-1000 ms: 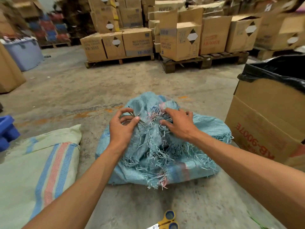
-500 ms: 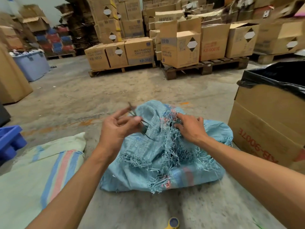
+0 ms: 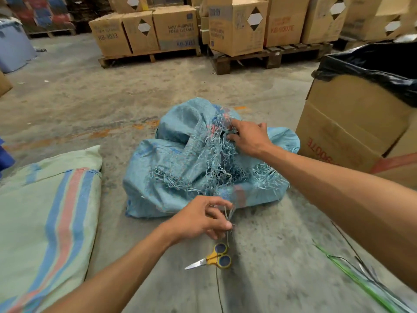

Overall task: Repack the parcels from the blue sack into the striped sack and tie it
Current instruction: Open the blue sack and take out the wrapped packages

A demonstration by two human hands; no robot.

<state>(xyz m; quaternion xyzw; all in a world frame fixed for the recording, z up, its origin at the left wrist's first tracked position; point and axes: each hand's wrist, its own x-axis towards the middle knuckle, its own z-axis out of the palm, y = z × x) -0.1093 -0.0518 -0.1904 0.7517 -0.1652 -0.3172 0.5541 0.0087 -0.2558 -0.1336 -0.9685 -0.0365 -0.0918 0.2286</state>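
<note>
The blue woven sack [image 3: 171, 177] lies on the concrete floor in the middle, bulging, its frayed mouth bunched on top. My right hand [image 3: 248, 137] rests on that frayed mouth, fingers curled into the loose strands. My left hand [image 3: 203, 220] is in front of the sack, close to the floor, pinching a thin grey string [image 3: 228, 216] that hangs down from its fingers. The pale green striped sack [image 3: 45, 211], with blue and red stripes, lies flat at the left. No parcels are visible.
Yellow-handled scissors [image 3: 214, 259] lie on the floor just below my left hand. Green strapping [image 3: 361, 283] lies at the lower right. A cardboard box with a black liner [image 3: 356, 123] stands right of the blue sack. Pallets of cartons [image 3: 158, 30] line the back.
My left hand has pulled the string away from the blue sack's mouth and carried it down to the floor by the scissors. My right hand stays on the frayed mouth.
</note>
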